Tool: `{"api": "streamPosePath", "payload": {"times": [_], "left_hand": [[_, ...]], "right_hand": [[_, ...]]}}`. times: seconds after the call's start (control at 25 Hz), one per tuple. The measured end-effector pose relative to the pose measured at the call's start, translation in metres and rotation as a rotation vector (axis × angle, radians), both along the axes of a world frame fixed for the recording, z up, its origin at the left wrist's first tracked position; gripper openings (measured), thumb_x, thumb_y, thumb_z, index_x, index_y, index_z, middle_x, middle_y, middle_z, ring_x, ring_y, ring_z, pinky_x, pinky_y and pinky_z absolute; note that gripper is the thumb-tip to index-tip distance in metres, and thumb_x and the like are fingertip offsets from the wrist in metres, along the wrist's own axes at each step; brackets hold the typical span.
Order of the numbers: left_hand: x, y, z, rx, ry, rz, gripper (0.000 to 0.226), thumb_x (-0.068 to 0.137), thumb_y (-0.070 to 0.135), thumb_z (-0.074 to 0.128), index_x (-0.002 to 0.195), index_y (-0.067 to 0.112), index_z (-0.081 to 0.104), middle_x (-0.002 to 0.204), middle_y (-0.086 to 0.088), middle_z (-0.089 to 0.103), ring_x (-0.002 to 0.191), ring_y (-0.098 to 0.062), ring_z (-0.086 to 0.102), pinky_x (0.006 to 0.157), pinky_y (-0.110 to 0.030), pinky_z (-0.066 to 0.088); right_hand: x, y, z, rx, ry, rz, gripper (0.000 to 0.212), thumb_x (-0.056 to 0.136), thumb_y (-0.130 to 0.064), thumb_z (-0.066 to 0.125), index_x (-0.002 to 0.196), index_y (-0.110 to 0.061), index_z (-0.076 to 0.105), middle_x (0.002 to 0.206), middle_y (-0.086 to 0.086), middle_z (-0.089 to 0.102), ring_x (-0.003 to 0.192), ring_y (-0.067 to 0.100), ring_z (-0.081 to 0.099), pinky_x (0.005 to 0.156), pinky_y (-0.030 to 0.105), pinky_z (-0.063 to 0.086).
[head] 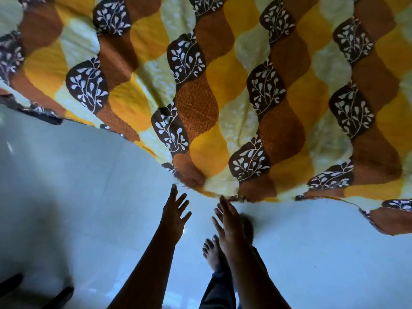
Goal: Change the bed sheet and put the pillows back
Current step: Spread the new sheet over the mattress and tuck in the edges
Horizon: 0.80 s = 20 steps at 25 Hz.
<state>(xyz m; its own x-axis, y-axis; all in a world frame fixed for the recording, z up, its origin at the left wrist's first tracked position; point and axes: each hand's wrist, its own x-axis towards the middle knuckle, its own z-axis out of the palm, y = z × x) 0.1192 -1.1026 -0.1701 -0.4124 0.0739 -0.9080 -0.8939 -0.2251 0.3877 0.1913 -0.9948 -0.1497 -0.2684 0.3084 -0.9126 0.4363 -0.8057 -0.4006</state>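
Observation:
A patterned bed sheet (223, 90) in yellow, orange, brown and pale green with white leaf prints fills the upper part of the view, spread out above the floor with its lower edge hanging in a curve. My left hand (175, 212) is stretched out just below that edge, fingers straight and spread, holding nothing. My right hand (229, 221) is beside it, fingers straight, its tips at the sheet's hem. Neither hand grips the cloth. No pillows are in view.
Pale glossy floor tiles (78, 197) lie below the sheet. My bare foot (211, 253) and a dark trouser leg (219, 288) stand under my right arm. Dark furniture legs (55, 295) show at the bottom left.

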Motion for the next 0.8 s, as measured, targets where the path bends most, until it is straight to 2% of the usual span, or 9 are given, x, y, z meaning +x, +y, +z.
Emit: {"api": "streamPosePath", "payload": {"times": [0.08, 0.16, 0.32, 0.48, 0.52, 0.6, 0.64, 0.72, 0.8], "left_hand": [[-0.023, -0.017, 0.007, 0.0, 0.046, 0.048, 0.05, 0.094, 0.046, 0.041, 0.139, 0.023, 0.037, 0.136, -0.003, 0.048, 0.13, -0.025, 0.043, 0.107, -0.045, 0.032], [-0.061, -0.036, 0.01, -0.016, 0.093, 0.126, 0.053, 0.095, 0.046, 0.041, 0.141, 0.021, 0.034, 0.141, -0.004, 0.045, 0.131, -0.026, 0.042, 0.106, -0.046, 0.034], [-0.153, -0.062, 0.007, -0.011, 0.146, 0.223, 0.059, 0.094, 0.05, 0.04, 0.145, 0.025, 0.027, 0.146, -0.005, 0.038, 0.134, -0.025, 0.037, 0.106, -0.045, 0.033], [-0.232, -0.08, -0.003, -0.003, 0.095, 0.266, 0.07, 0.089, 0.059, 0.042, 0.147, 0.027, 0.019, 0.149, -0.008, 0.032, 0.137, -0.027, 0.033, 0.112, -0.051, 0.025], [-0.247, -0.086, -0.007, 0.005, 0.078, 0.285, 0.074, 0.087, 0.063, 0.042, 0.147, 0.026, 0.02, 0.148, -0.009, 0.034, 0.136, -0.028, 0.034, 0.113, -0.053, 0.022], [-0.267, -0.1, -0.014, 0.069, 0.056, 0.346, 0.077, 0.081, 0.069, 0.045, 0.142, 0.022, 0.033, 0.137, -0.008, 0.047, 0.13, -0.025, 0.043, 0.112, -0.055, 0.022], [-0.273, -0.108, -0.017, 0.119, 0.058, 0.402, 0.075, 0.079, 0.07, 0.047, 0.134, 0.019, 0.044, 0.126, -0.007, 0.055, 0.121, -0.024, 0.05, 0.109, -0.052, 0.028], [-0.278, -0.124, -0.012, 0.241, 0.104, 0.459, 0.068, 0.075, 0.068, 0.055, 0.117, 0.015, 0.058, 0.106, -0.005, 0.063, 0.101, -0.022, 0.061, 0.101, -0.038, 0.041], [-0.281, -0.139, -0.001, 0.336, 0.175, 0.437, 0.061, 0.074, 0.066, 0.057, 0.112, 0.018, 0.062, 0.103, -0.003, 0.068, 0.098, -0.021, 0.064, 0.1, -0.032, 0.043]], "right_hand": [[-0.027, -0.02, 0.0, -0.061, 0.068, 0.084, 0.041, 0.095, -0.024, 0.05, 0.133, -0.01, 0.045, 0.126, 0.01, 0.058, 0.105, 0.019, 0.059, 0.085, 0.028, 0.048], [-0.066, -0.037, -0.001, -0.084, 0.148, 0.153, 0.037, 0.094, -0.024, 0.052, 0.129, -0.012, 0.047, 0.113, 0.005, 0.063, 0.098, 0.016, 0.061, 0.079, 0.024, 0.05], [-0.137, -0.06, -0.016, -0.132, 0.237, 0.248, 0.046, 0.091, -0.026, 0.055, 0.134, -0.015, 0.043, 0.124, 0.005, 0.057, 0.104, 0.014, 0.059, 0.073, 0.02, 0.049], [-0.189, -0.09, -0.034, -0.233, 0.261, 0.219, 0.051, 0.089, -0.027, 0.057, 0.136, -0.016, 0.039, 0.115, -0.002, 0.059, 0.105, 0.009, 0.057, 0.077, 0.023, 0.05], [-0.198, -0.097, -0.038, -0.251, 0.263, 0.209, 0.051, 0.088, -0.027, 0.058, 0.135, -0.017, 0.039, 0.114, -0.003, 0.06, 0.106, 0.01, 0.057, 0.078, 0.024, 0.05], [-0.207, -0.109, -0.05, -0.256, 0.253, 0.191, 0.056, 0.086, -0.032, 0.062, 0.134, -0.019, 0.038, 0.114, -0.004, 0.061, 0.11, 0.012, 0.058, 0.083, 0.028, 0.051], [-0.209, -0.114, -0.052, -0.26, 0.246, 0.167, 0.064, 0.08, -0.036, 0.067, 0.135, -0.019, 0.038, 0.115, -0.004, 0.061, 0.112, 0.014, 0.057, 0.085, 0.03, 0.051], [-0.216, -0.126, -0.045, -0.294, 0.229, 0.07, 0.095, 0.055, -0.043, 0.085, 0.133, -0.021, 0.036, 0.118, -0.002, 0.059, 0.114, 0.017, 0.055, 0.089, 0.032, 0.048], [-0.23, -0.143, -0.027, -0.291, 0.267, -0.01, 0.114, 0.033, -0.045, 0.091, 0.131, -0.022, 0.039, 0.131, 0.002, 0.052, 0.118, 0.019, 0.05, 0.093, 0.035, 0.044]]}}
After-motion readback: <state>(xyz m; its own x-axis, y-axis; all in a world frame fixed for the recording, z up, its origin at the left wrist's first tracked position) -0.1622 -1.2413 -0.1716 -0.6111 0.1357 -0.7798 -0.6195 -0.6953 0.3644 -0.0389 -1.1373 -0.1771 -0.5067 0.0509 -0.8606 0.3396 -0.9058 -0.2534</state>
